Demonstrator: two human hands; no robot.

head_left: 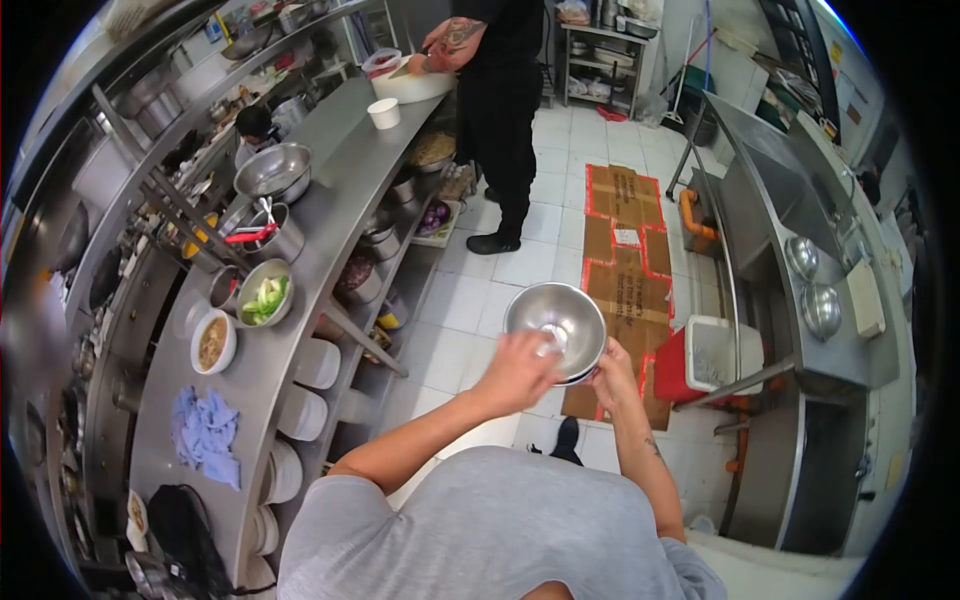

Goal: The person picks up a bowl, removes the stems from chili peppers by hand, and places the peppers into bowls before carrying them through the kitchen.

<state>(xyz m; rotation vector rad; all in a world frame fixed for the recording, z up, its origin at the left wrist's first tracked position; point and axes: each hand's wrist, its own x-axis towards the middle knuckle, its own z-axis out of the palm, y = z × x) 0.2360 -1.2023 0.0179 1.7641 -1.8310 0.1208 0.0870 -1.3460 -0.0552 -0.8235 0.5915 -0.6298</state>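
A shiny metal mixing bowl is held out in front of my chest, its open side facing me. My right hand is closed on its lower right rim, fingers partly hidden beneath and behind it. At the near left edge, my left hand overlaps the bowl, its fingers reaching toward the inside and smeared by motion. Whether it holds anything, I cannot tell.
Left, a steel counter carries a bowl of cut greens, a bowl of brown food and a blue cloth. A person in black stands ahead. Flattened cardboard covers floor beside a red-and-white cooler; right, a sink.
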